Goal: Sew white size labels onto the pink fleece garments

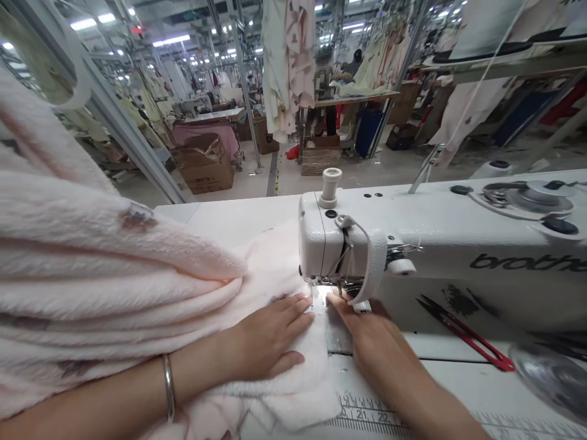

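Pale pink fleece fabric [183, 305] lies in folds over the left side and runs under the head of a white sewing machine [330, 244]. My left hand [270, 336] rests palm down on the fabric, left of the needle area, its fingers stretched out and a metal bangle on the wrist. Just right of the needle, my right hand [367, 324] reaches in beside the presser foot at the fabric's edge. Its fingertips are partly hidden behind the machine's guard and thread parts, so what they hold cannot be made out.
Red-handled snips [468, 333] lie on the machine bed at the right, near a clear round object [553, 373]. A printed ruler scale [367, 415] runs along the front. Beyond the table stand a metal post [123, 122], cardboard boxes [204, 165] and hanging garments [288, 67].
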Demonstrator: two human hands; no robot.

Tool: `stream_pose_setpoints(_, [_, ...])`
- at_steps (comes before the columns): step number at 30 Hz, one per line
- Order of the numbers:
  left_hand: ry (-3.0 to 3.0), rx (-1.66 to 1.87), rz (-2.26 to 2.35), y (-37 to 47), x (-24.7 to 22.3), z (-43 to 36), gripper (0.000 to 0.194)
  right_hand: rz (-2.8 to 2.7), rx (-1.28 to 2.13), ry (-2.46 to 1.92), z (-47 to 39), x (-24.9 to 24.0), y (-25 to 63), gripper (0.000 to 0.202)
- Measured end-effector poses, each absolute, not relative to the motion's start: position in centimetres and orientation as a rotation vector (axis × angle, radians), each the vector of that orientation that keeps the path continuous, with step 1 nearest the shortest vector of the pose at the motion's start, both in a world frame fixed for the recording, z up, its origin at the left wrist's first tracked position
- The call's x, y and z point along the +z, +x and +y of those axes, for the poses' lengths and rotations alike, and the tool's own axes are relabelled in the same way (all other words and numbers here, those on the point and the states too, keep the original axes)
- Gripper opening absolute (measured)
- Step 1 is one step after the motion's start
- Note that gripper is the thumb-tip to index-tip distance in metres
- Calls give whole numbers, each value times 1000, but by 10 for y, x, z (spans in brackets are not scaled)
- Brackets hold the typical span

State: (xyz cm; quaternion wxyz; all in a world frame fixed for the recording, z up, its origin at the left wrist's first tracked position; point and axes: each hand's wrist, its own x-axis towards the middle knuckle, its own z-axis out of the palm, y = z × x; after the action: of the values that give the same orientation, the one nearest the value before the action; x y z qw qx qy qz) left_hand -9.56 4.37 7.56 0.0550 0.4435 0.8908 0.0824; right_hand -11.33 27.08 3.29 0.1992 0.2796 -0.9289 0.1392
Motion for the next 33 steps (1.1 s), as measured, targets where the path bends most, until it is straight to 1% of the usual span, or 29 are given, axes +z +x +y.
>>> stream_pose_setpoints(2, [1350,270,2695,-96,75,42,57,-2588,331,829,265,31,-89,59])
stream_pose_setpoints(3, [1347,280,2689,-97,75,42,59,-2577,302,831,262,29,-81,62])
stream_pose_setpoints(8, [1328,373,2682,-101,75,40,60,-2530,272,786,252,24,-77,55])
stream_pose_setpoints(14, [1329,361,2693,-106,74,39,61,-2551,312,772,251,24,-82,59])
stream_pose_setpoints(18, [1335,325,2705,-107,75,38,58,-2581,317,761,251,23,-82,62])
stream_pose_setpoints(27, [1366,380,2714,-108,77,38,54,-2662,266,746,257,18,-78,69])
stream_pose_setpoints(33, [1415,389,2731,-115,74,35,50,-2681,325,693,254,15,-78,71])
